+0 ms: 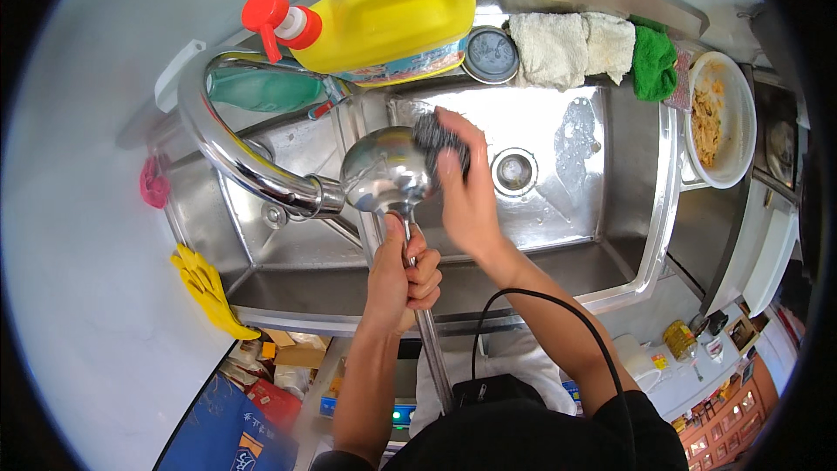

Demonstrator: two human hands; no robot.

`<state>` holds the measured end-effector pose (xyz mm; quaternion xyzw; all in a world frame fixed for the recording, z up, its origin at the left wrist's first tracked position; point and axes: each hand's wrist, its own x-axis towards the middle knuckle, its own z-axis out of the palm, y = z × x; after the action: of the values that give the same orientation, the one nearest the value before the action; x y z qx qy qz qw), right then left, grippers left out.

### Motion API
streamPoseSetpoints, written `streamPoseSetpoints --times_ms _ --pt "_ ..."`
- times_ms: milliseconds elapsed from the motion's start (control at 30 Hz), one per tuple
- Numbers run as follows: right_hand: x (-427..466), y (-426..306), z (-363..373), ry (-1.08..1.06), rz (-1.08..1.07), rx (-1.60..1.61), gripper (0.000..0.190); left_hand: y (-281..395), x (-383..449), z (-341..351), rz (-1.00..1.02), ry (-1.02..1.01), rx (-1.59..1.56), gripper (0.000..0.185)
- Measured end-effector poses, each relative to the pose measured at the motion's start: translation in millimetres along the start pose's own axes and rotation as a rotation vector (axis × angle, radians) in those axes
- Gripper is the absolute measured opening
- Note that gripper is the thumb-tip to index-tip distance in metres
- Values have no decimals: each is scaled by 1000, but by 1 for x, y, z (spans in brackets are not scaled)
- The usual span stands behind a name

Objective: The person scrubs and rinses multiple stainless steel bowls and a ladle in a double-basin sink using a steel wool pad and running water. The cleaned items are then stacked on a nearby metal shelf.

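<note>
My left hand (405,275) is wrapped around the long handle of a steel ladle (386,167). The ladle's round bowl shows its outer side up, above the divider of the double sink (628,163). In my right hand (471,190) is a dark scouring pad (435,140), pressed against or right beside the bowl's right side; fingers and pad are slightly blurred. The outlet of the chrome faucet (261,176) sits just left of the bowl, and I cannot tell whether water runs from it.
Behind the sink stand a yellow pump jug (399,10), a lidded jar (490,54), white cloths (552,49) and a green cloth (654,65). A white basket (722,163) with food is at right. Yellow gloves (206,288) hang at left. A black cable (556,294) crosses near my right arm.
</note>
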<state>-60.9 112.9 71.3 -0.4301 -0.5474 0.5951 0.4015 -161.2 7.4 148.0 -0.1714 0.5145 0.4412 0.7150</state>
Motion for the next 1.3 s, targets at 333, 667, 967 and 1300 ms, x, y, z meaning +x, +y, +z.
streamPoseSetpoints --times_ms 333,667,967,1300 --pt "-9 -20 -8 -149 -256 -210 32 -6 -2 -5 -11 -35 -63 57" --pt "12 -28 -21 -233 -166 -134 33 -9 -1 -20 -23 -159 18 59" --pt "32 -28 -29 -194 360 560 40 0 -8 -37 -38 -351 -16 63" --pt "61 -28 -20 -435 182 210 36 -5 -1 -55 -29 -475 -215 61"
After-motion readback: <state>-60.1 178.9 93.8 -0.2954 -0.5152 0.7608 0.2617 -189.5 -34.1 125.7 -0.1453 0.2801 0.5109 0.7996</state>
